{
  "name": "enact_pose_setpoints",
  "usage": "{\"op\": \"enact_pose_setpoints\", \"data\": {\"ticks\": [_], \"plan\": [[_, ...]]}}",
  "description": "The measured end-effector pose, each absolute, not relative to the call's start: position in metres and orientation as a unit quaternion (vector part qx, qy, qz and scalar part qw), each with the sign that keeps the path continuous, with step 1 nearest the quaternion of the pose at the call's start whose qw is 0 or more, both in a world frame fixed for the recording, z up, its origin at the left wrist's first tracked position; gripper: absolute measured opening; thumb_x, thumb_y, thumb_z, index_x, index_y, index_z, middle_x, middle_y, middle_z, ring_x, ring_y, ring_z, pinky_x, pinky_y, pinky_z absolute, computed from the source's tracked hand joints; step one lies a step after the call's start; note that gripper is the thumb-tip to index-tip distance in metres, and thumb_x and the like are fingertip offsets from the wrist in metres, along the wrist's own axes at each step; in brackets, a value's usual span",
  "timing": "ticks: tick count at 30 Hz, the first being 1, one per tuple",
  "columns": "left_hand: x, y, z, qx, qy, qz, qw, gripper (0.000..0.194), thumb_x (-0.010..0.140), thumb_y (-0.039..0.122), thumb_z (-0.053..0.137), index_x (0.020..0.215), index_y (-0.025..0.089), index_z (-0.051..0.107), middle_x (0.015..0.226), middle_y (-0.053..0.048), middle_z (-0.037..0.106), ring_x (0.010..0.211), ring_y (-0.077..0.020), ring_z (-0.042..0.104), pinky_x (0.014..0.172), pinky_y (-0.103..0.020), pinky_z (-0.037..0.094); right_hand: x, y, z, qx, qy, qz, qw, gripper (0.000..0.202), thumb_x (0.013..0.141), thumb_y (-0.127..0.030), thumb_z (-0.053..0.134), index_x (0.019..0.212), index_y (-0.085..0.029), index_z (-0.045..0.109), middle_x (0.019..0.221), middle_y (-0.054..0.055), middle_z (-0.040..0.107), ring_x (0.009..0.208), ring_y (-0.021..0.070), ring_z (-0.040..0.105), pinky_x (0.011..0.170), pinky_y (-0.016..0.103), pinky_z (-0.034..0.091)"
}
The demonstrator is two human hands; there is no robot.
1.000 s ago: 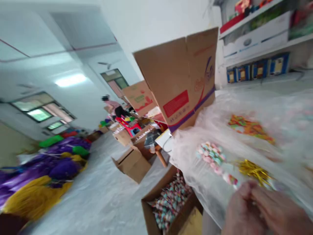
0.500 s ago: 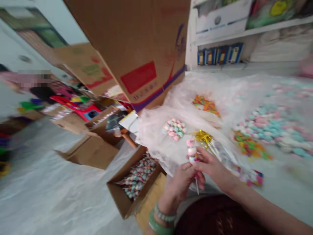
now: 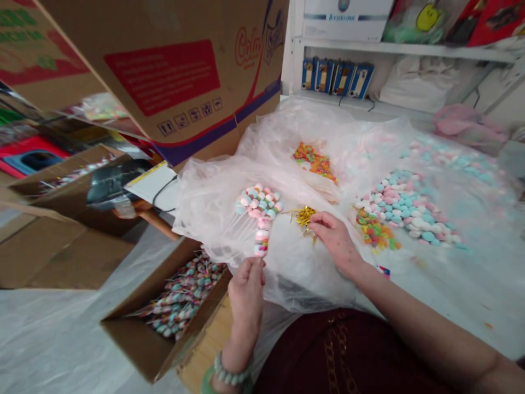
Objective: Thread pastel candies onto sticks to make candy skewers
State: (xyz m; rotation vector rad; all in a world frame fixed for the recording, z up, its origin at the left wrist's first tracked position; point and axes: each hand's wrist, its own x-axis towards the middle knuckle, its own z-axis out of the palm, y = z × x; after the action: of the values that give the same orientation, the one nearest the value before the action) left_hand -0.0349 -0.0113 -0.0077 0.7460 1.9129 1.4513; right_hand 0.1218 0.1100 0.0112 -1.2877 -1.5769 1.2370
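My left hand (image 3: 246,290) is closed round the lower end of a marshmallow skewer (image 3: 262,236), which stands upright with stacked pink, white and coloured pieces. Fingertips of my right hand (image 3: 334,238) are pinched together at the edge of a small heap of gold twist ties (image 3: 305,216). Whether a tie is between those fingers is hard to make out. Just beyond the held skewer lies a bunch of marshmallow skewers (image 3: 259,201), their white sticks pointing toward the lower left. All this rests on a table covered with clear plastic sheeting (image 3: 213,186).
Loose marshmallows (image 3: 404,205) and gummy candies (image 3: 375,230) spread on the right, with orange gummies (image 3: 315,163) farther back. A cardboard box (image 3: 135,350) full of skewers stands at the lower left. One large carton (image 3: 164,71) rises behind; shelves (image 3: 406,48) line the back.
My hands have parted: the left keeps the skewer, while the right has let go of it and moved to the gold ties. The camera view has turned right.
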Motion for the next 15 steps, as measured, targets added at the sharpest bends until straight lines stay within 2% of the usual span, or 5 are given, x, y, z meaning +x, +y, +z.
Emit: {"op": "enact_pose_setpoints", "data": {"ticks": [3,5,7,11,15], "plan": [[-0.049,0.0,-0.002,0.142,0.648,0.614,0.427,0.023,0.073,0.038,0.06,0.064,0.019,0.052,0.041,0.009,0.032,0.034,-0.0052,0.024,0.037,-0.019,0.016,0.105,0.149,0.01,-0.469,-0.818,0.25,0.221,0.02,0.086,-0.02,0.047,0.086,-0.018,0.066,0.09,0.005,0.067,0.088,0.0185,0.057,0.077,0.029,0.04],[-0.055,0.006,0.002,0.103,0.606,0.629,0.477,0.022,0.072,0.037,0.062,0.064,0.019,0.051,0.039,0.01,0.031,0.032,-0.0041,0.021,0.035,-0.018,0.013,0.084,0.167,0.008,-0.43,-0.881,0.161,0.112,0.023,0.087,-0.015,0.045,0.087,-0.017,0.068,0.093,0.009,0.066,0.095,0.0212,0.054,0.081,0.031,0.038],[-0.058,0.009,0.004,0.09,0.581,0.633,0.503,0.022,0.071,0.036,0.062,0.065,0.018,0.052,0.038,0.01,0.031,0.03,-0.0037,0.02,0.034,-0.018,0.012,0.063,0.179,0.004,-0.415,-0.902,0.109,0.046,0.023,0.085,-0.009,0.046,0.085,-0.013,0.069,0.094,0.013,0.065,0.099,0.0243,0.052,0.083,0.033,0.037],[-0.069,0.009,0.004,0.077,0.557,0.636,0.528,0.022,0.071,0.035,0.064,0.066,0.017,0.053,0.038,0.01,0.035,0.028,-0.0029,0.022,0.033,-0.017,0.013,0.046,0.188,-0.007,-0.416,-0.906,0.083,0.011,0.024,0.082,-0.004,0.044,0.084,-0.009,0.068,0.094,0.017,0.064,0.101,0.0267,0.049,0.084,0.037,0.036],[-0.083,0.009,0.001,0.058,0.531,0.631,0.563,0.023,0.071,0.036,0.065,0.068,0.016,0.053,0.038,0.01,0.037,0.028,-0.0026,0.022,0.032,-0.017,0.013,0.052,0.198,-0.011,-0.402,-0.908,0.117,0.023,0.023,0.085,-0.01,0.045,0.083,-0.013,0.068,0.091,0.011,0.066,0.095,0.0201,0.053,0.085,0.032,0.037]]}}
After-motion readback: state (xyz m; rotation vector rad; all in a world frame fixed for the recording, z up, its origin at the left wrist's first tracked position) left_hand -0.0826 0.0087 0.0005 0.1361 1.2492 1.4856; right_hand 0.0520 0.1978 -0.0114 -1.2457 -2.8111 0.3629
